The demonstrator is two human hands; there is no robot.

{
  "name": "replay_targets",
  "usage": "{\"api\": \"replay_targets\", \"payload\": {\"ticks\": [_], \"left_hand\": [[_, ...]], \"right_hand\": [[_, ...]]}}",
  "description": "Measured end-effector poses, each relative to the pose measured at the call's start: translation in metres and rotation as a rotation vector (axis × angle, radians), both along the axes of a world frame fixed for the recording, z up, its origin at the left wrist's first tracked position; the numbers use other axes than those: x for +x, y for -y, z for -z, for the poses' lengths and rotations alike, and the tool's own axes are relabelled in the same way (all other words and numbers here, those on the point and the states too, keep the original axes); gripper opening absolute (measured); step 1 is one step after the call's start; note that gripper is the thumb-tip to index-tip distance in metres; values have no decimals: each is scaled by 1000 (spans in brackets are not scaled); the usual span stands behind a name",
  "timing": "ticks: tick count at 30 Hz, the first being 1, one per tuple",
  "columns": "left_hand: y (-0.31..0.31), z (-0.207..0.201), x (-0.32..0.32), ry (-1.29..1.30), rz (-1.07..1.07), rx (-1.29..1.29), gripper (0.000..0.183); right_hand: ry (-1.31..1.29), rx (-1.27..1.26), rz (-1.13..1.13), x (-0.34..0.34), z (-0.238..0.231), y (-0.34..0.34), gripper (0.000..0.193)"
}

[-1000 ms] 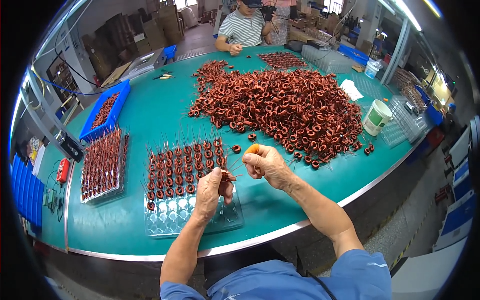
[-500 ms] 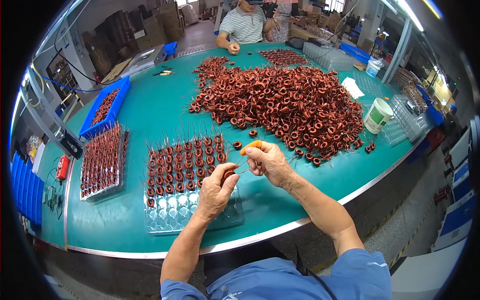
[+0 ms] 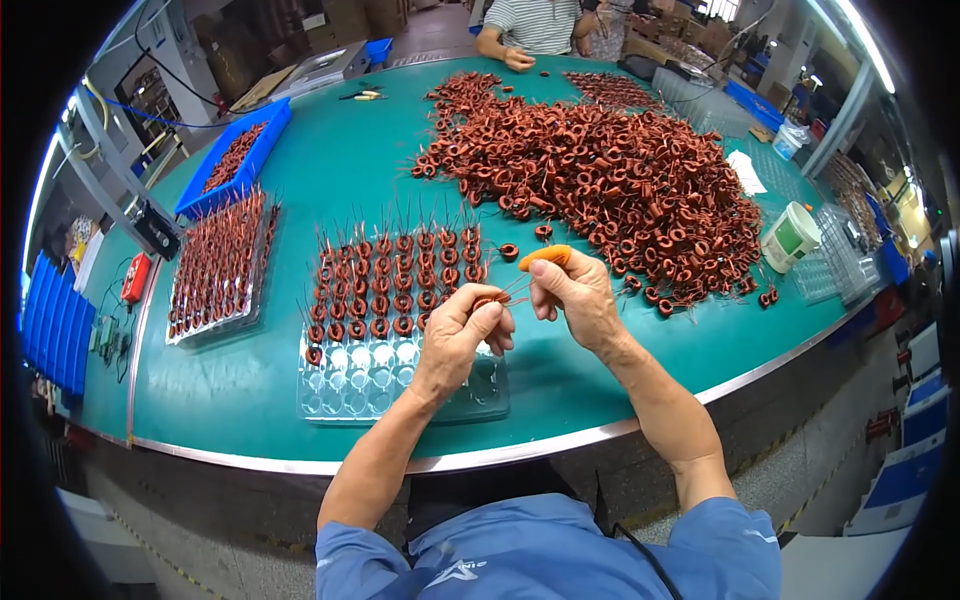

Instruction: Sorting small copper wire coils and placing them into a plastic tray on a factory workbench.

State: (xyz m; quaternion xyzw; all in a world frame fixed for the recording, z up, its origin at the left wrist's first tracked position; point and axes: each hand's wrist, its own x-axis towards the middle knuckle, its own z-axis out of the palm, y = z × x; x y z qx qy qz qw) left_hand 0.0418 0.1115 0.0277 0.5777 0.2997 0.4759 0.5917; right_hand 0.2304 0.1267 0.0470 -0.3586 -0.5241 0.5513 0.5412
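My left hand [image 3: 458, 345] pinches a small copper-wound ring coil [image 3: 488, 299], partly hidden by the thumb and fingers. Thin lead wires run from the coil toward my right hand [image 3: 588, 305]. Its fingers are closed at a lead wire, and an orange finger cover [image 3: 545, 259] shows above the thumb. Below and left of both hands lies a clear plastic tray [image 3: 345, 385]; coils with upright leads fill its far rows, while several near pockets hold none. Two loose coils, one of them a dark-centred ring [image 3: 509, 251], rest just beyond my hands.
A large heap of coils [image 3: 610, 180] covers the table's middle and right. Stacked filled trays [image 3: 215, 285] and a blue bin [image 3: 270, 135] stand left. A white-green bucket [image 3: 790, 238] sits right, beside empty clear trays [image 3: 850, 260]. Across the green table [image 3: 240, 400] is another person [image 3: 530, 30].
The view has tilted, so the table sits higher in the picture. My hands stay close together around the same coil, the right one slightly lower against the left.
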Motion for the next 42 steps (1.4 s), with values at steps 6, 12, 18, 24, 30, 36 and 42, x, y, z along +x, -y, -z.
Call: {"api": "replay_targets", "payload": {"ticks": [6, 12, 18, 24, 30, 36, 42], "left_hand": [[-2, 2, 2, 235, -14, -183, 23], [0, -3, 2, 292, 5, -240, 18], [-6, -1, -2, 324, -76, -169, 16], [-8, 4, 0, -61, -246, 145, 15], [-5, 2, 1, -359, -307, 460, 19], [-5, -8, -11, -496, -139, 420, 17], [-6, -12, -17, -507, 6, 397, 25]], "right_hand": [[-31, 52, -30, -4, 8, 0, 29], [-13, 21, -22, -5, 11, -1, 34], [-56, -103, 191, 1, 8, -9, 40], [134, -134, -69, -13, 12, 1, 38], [116, -155, -146, -11, 10, 2, 28], [65, -383, -310, -4, 12, -3, 28], [87, -398, -352, 4, 11, -5, 28]]}}
